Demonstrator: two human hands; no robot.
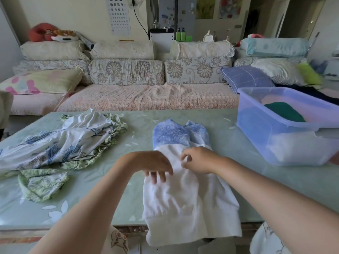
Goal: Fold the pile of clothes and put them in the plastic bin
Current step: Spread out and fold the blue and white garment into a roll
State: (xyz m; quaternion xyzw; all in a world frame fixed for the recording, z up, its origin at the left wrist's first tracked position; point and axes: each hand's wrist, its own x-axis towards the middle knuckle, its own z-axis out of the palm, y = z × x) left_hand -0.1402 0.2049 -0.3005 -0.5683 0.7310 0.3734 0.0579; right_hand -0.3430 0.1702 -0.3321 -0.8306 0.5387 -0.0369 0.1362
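Your left hand [152,165] rests with relaxed fingers on the white part of the white and blue garment [183,198]. Your right hand [199,159] is just beside it on the same cloth, fingers curled; I cannot tell if it pinches the fabric. The garment lies in the middle of the table [139,129], its hem hanging over the near edge. The plastic bin [275,145] stands at the right edge, a green cloth [284,111] inside. A floral garment [64,143] lies crumpled at the left edge.
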